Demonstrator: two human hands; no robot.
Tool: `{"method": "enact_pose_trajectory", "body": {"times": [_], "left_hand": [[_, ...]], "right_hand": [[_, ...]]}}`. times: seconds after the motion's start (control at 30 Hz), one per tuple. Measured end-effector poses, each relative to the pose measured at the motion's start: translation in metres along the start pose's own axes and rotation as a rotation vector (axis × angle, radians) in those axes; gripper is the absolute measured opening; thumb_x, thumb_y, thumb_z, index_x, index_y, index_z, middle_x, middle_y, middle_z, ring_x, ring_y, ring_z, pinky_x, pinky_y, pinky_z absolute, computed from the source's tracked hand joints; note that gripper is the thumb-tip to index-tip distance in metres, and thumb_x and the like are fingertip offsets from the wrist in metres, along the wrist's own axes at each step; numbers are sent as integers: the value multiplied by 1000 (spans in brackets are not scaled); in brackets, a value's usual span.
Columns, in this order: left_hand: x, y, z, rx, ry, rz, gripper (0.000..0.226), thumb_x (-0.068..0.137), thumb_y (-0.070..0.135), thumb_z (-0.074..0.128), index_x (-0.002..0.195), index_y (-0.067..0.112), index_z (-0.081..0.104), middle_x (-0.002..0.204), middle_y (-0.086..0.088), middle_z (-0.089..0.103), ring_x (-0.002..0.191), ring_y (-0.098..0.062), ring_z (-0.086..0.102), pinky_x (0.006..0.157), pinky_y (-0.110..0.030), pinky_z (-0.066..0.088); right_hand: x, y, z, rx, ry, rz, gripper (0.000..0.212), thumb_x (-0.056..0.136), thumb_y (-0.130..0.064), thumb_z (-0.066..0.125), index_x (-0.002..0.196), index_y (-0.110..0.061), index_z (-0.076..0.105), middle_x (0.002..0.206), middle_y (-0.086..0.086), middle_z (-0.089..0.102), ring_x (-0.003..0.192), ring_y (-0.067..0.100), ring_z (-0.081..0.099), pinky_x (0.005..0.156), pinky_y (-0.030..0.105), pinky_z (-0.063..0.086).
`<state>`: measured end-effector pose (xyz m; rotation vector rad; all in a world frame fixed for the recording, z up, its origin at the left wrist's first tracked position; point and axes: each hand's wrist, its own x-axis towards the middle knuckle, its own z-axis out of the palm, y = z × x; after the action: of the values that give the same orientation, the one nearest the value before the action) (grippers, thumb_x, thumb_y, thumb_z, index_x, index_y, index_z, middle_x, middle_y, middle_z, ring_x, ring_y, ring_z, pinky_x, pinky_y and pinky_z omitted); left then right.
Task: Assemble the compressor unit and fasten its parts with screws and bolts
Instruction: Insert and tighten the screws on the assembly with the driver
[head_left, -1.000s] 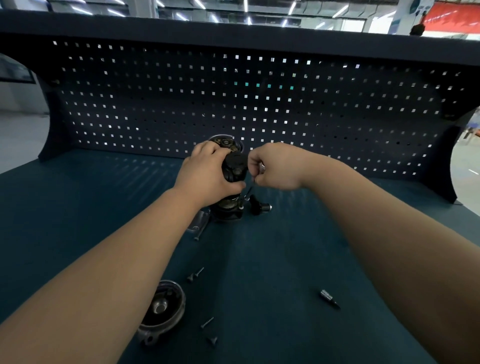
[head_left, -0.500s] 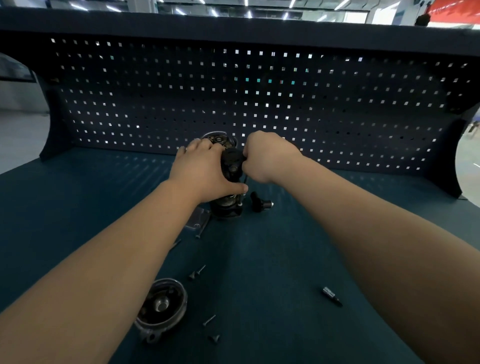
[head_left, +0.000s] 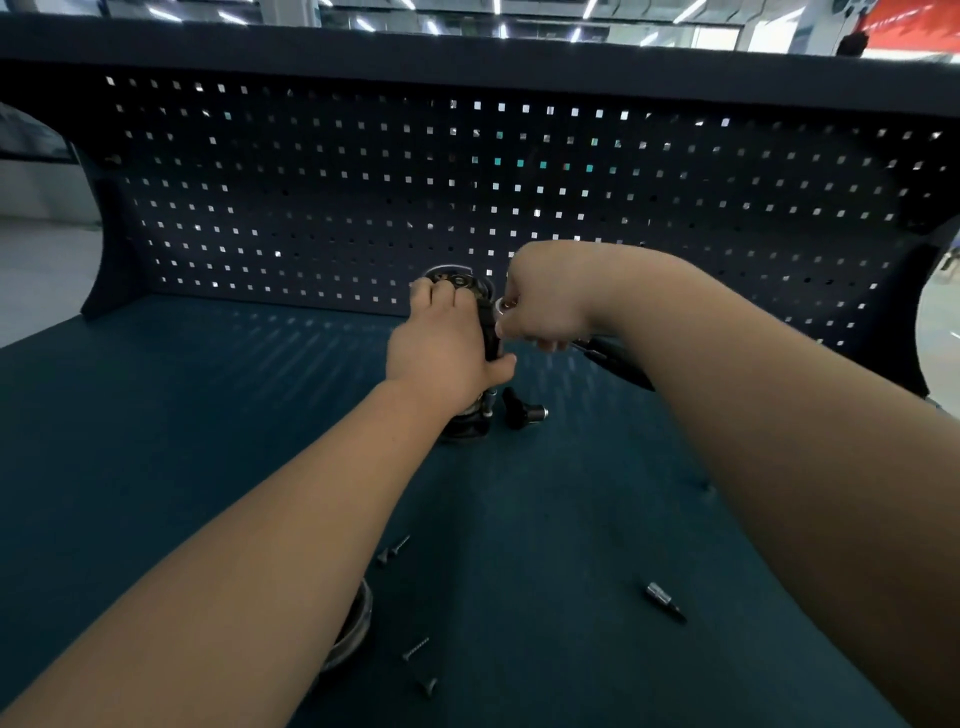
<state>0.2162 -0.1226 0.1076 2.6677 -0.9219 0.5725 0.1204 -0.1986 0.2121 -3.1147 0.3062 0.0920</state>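
Note:
The dark compressor unit (head_left: 470, 423) stands upright near the back of the bench, mostly hidden by my hands. My left hand (head_left: 447, 353) grips its body from the left, fingers over the top rim and thumb across the front. My right hand (head_left: 545, 301) is curled at the unit's upper right side and holds a dark-handled tool (head_left: 615, 364) whose handle sticks out under my wrist. A small shiny part shows between its fingers; the tool's tip is hidden.
A black knob-like part (head_left: 522, 413) lies just right of the unit. Several loose screws (head_left: 395, 551) and a socket bit (head_left: 665, 600) lie on the blue mat nearer me. A round metal cover (head_left: 358, 623) peeks out under my left forearm. The pegboard wall stands close behind.
My right hand has shifted slightly right and up at the unit's top, and the tool's handle now shows below the wrist. My left hand keeps its grip on the unit.

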Motion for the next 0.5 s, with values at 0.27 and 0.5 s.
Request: {"method": "enact_pose_trajectory", "body": {"times": [0.27, 0.5], "left_hand": [[0, -2, -3, -42, -20, -2, 73, 79, 56, 62, 132, 13, 37, 134, -4, 39, 138, -25, 15, 75, -34, 43], [-5, -8, -5, -86, 12, 22, 66, 73, 55, 60, 125, 16, 44, 126, -1, 44, 133, -23, 23, 64, -33, 38]], "right_hand": [[1, -8, 1, -397, 127, -136, 30, 88, -9, 53, 113, -21, 64, 96, 1, 66, 86, 21, 63, 47, 25, 35], [10, -26, 13, -235, 188, 128, 22, 92, -26, 47, 73, -15, 49, 70, 1, 56, 61, 18, 52, 49, 28, 33]]}}
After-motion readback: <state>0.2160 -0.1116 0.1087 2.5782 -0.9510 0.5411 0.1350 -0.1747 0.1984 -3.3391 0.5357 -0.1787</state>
